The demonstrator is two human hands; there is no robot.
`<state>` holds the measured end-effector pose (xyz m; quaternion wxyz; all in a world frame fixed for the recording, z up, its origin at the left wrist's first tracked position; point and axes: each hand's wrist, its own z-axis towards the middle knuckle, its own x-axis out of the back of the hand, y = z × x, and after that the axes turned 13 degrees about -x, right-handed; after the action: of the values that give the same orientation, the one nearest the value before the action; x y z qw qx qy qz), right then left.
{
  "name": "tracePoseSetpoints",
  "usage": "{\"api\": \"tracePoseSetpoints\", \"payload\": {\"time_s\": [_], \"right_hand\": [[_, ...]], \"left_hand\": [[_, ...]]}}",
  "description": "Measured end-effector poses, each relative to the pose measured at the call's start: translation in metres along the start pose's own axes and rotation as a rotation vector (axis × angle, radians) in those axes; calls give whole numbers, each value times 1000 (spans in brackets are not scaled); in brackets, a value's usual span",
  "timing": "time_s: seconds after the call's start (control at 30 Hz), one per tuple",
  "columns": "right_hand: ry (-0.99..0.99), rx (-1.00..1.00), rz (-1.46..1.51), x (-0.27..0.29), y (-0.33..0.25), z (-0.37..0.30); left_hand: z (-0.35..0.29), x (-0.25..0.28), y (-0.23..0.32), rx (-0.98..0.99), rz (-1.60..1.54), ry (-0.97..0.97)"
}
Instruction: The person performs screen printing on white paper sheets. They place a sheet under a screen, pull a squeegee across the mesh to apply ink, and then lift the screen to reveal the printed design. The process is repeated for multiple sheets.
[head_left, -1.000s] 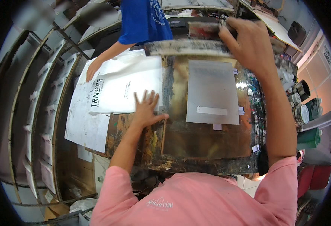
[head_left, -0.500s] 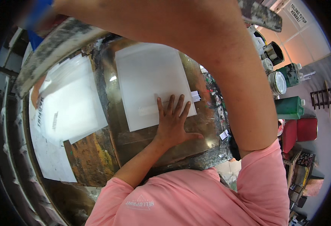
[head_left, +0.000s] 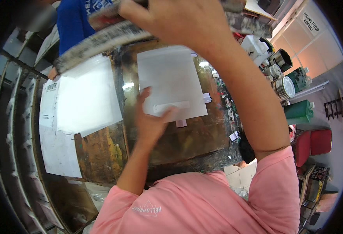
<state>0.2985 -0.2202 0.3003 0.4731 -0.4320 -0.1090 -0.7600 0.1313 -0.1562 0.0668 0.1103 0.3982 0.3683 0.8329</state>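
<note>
A translucent white sheet lies on the brown, ink-stained work board. Small folded paper tabs stand at its edges, one of them a white tab on the right side. My left hand, a little blurred, is over the sheet's lower left corner with thumb and fingers apart and nothing in them. At the top, my right hand is closed on a raised, ink-smeared wooden frame; its fingertips are out of sight. A stack of white sheets rests to the left.
Another person in blue stands at the far left, with a hand by the stack. Metal racks line the left. Tubs, tins and a green jerrycan are on the right, near a red chair.
My left hand has lifted from lying flat on the sheet and moved left. My right hand has come into view on the frame. The view has shifted, and the other person shows more.
</note>
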Motion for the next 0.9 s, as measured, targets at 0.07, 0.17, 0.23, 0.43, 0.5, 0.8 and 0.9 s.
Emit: {"api": "tracePoseSetpoints", "payload": {"time_s": [0.07, 0.17, 0.23, 0.43, 0.5, 0.8, 0.9], "right_hand": [[171, 99, 63, -16, 2, -24], [-167, 110, -105, -34, 10, -109], [-340, 154, -97, -47, 25, -148], [-764, -40, 25, -100, 33, -236], [-614, -26, 47, -113, 31, -257], [-357, 47, 23, -236, 92, -167], [-330, 62, -32, -285, 114, -97]], "left_hand": [[13, 75, -14, 153, -483, 268], [-13, 123, -38, 191, -589, 241], [-45, 118, -54, 214, -308, 90], [-108, 74, -97, 115, 418, -59], [-114, 70, -108, 103, 500, -87], [-114, 73, -117, 69, 432, -99], [-115, 75, -116, 116, 351, -74]]}}
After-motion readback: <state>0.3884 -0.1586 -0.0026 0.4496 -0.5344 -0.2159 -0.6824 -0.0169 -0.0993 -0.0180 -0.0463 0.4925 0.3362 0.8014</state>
